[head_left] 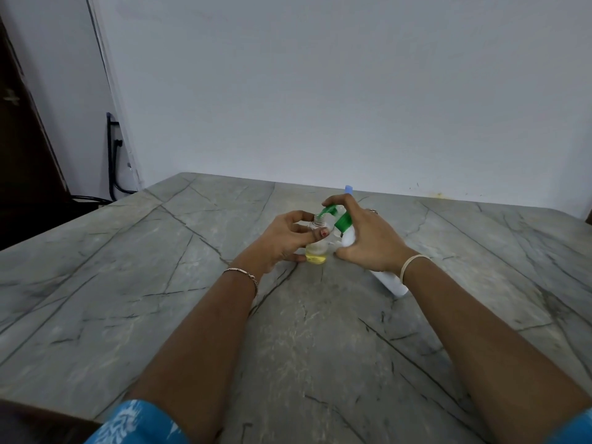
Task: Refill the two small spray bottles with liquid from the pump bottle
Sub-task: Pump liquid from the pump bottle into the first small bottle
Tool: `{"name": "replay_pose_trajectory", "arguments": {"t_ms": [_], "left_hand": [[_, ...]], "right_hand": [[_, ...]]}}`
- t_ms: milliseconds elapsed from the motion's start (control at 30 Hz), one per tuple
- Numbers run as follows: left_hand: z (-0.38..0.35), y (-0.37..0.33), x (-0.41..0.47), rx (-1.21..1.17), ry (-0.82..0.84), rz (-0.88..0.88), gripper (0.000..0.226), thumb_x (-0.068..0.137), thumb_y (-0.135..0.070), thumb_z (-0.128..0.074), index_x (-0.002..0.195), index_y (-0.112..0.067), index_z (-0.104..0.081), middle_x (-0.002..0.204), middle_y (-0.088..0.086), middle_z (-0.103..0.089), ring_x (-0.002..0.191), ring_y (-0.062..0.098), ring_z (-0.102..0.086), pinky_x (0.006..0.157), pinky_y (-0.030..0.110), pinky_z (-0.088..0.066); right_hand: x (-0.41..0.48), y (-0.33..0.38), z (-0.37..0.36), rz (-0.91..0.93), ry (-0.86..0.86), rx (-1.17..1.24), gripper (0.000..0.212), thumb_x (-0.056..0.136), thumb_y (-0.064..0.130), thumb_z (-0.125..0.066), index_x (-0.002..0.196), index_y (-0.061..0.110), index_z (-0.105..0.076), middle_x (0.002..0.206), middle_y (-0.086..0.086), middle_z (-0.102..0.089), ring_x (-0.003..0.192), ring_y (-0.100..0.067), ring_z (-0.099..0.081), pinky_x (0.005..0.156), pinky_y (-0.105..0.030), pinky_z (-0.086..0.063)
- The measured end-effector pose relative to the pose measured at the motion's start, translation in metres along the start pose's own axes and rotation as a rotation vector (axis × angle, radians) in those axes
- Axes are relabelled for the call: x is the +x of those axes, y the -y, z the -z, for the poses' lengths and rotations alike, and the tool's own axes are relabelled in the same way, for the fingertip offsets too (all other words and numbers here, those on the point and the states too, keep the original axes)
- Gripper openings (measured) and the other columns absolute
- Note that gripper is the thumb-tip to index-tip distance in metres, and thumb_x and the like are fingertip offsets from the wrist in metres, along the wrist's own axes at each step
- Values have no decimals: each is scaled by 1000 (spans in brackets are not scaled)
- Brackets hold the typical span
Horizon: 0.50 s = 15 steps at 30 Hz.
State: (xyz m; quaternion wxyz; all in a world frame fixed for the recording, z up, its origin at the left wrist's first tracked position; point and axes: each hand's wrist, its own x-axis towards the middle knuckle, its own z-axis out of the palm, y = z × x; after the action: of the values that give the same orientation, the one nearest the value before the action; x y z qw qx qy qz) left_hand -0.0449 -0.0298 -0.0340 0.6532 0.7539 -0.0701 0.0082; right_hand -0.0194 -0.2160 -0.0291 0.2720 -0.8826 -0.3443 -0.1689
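A small clear bottle (316, 248) with yellow liquid at its bottom stands uncapped on the table, and my left hand (285, 238) grips it around the body. My right hand (368, 238) holds the white pump bottle (347, 235) tilted, its base toward me, with a finger on the green pump head (339, 217). The green spout points at the small bottle's open neck. Behind my right hand a pale blue cap (348, 188) sticks up; what it belongs to is hidden.
The grey marble-patterned table (192, 283) ends at a white wall behind. Black cables (112, 161) hang by the wall at the far left, beside a dark door. The table's left edge runs diagonally near me.
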Motion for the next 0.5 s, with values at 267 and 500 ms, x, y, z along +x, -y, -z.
{"name": "replay_pose_trajectory", "arguments": {"t_ms": [267, 500], "left_hand": [[1, 0, 1, -1, 9, 1, 20, 83, -24, -73, 99, -27, -61, 103, 5, -70, 91, 13, -67, 71, 31, -59], [1, 0, 1, -8, 10, 0, 22, 84, -24, -74, 102, -26, -62, 99, 3, -70, 92, 15, -67, 73, 33, -59]], "right_hand": [[1, 0, -1, -3, -15, -12, 72, 68, 22, -74, 128, 37, -36, 103, 6, -62, 74, -10, -55, 66, -28, -45], [-1, 0, 0, -3, 1, -20, 75, 69, 24, -74, 129, 41, -33, 106, 2, -64, 77, -18, -57, 71, -35, -50]]}}
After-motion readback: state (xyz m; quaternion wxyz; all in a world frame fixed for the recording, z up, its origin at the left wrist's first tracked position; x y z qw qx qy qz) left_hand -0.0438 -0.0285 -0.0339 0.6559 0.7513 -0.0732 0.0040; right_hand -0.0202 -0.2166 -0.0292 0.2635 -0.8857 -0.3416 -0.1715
